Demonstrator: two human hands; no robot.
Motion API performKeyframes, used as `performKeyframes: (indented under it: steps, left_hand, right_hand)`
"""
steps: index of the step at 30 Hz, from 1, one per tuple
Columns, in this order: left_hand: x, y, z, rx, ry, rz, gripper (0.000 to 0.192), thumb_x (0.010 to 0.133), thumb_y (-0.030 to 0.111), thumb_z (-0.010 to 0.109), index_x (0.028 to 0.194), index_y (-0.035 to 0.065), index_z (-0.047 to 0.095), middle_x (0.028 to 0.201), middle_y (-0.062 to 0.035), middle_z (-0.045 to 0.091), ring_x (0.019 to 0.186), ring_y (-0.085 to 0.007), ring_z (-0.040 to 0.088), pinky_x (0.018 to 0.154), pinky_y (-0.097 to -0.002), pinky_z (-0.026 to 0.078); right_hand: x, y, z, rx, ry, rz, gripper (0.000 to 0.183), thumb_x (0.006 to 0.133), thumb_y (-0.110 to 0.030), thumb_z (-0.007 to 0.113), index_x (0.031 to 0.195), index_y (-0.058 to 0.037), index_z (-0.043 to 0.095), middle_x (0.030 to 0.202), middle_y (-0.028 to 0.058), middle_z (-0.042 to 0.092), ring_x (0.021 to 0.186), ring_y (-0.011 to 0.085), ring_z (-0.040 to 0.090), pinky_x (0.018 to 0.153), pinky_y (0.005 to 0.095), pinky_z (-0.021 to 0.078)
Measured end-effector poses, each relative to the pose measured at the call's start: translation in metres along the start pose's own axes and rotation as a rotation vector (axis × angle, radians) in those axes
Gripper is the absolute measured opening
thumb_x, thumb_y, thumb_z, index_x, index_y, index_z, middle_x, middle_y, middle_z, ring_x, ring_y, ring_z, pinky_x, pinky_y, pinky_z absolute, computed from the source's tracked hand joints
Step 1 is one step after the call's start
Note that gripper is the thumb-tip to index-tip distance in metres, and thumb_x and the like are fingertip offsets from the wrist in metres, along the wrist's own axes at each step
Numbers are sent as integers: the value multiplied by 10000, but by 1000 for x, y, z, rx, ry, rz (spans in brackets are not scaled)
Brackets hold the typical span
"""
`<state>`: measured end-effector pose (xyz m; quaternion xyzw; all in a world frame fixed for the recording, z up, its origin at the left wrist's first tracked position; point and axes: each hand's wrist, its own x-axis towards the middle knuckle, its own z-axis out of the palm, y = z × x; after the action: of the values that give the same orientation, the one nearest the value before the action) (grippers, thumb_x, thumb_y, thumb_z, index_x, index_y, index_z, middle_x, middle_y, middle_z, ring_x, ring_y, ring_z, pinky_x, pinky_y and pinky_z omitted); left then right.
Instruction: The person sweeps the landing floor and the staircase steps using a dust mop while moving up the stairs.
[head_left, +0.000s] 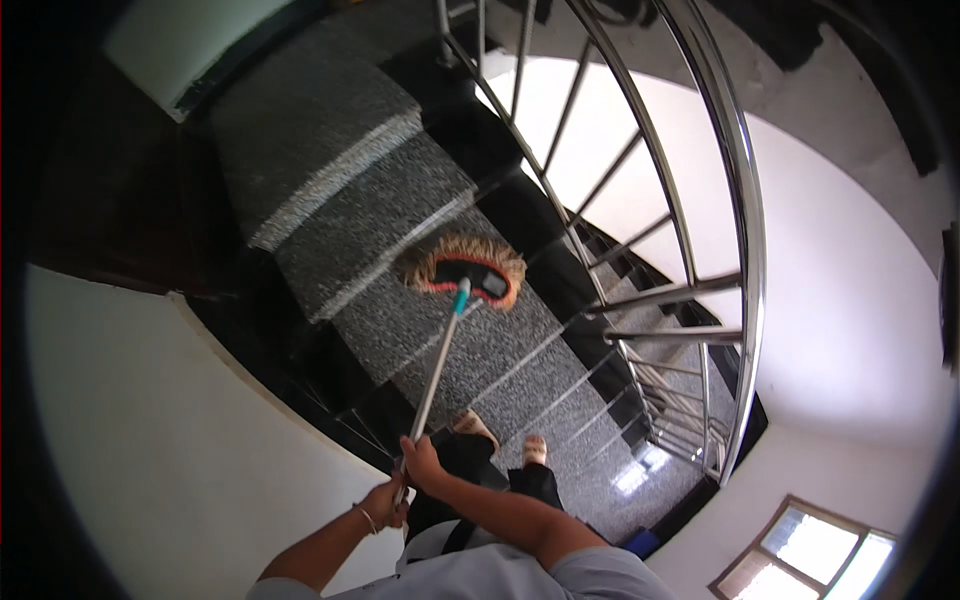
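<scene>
Both of my hands grip the pale metal handle (439, 362) of a mop. My left hand (384, 504), with a bangle at the wrist, closes around the handle's near end. Just above it on the same handle is my right hand (421, 461). A teal collar joins the far end of the handle to the mop head (466, 271), which has a dark, red-edged base and a beige fringe. That head is over a speckled grey granite stair (405, 315), a few steps up from my sandalled feet (535, 450); firm contact is hard to judge.
A stainless steel railing (739, 187) runs along the right side of the stairs, with a lower flight seen through it. The left side has a white wall (187, 450) with black skirting. At lower right are a window (806, 551) and a small blue object (642, 541).
</scene>
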<state>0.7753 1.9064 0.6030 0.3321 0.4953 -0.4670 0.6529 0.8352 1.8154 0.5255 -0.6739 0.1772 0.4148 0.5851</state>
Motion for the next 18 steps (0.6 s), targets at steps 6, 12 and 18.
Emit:
performKeyframes:
  steps: [6,12,18]
  left_hand:
    - [61,74,72,-115,-215,141,414,787,529,341,667,144,433,423,-6,369,312,-126,351,308,-257,280]
    - [123,77,109,-185,-153,225,413,793,517,343,638,142,417,436,15,346,309,-101,315,300,-230,225]
    - [115,-74,110,-187,93,375,421,785,502,383,613,132,485,427,-12,418,313,-122,381,287,-247,293]
  right_hand:
    - [103,-2,-69,116,186,-139,285,800,-293,468,770,-16,407,561,91,502,460,188,514,389,307,403]
    - [114,-33,-125,179,131,-242,237,793,-256,458,785,-25,405,549,79,479,448,162,474,394,294,381]
    - [25,97,-111,96,-39,-206,279,805,-276,440,803,-18,335,568,108,491,442,180,489,385,305,402]
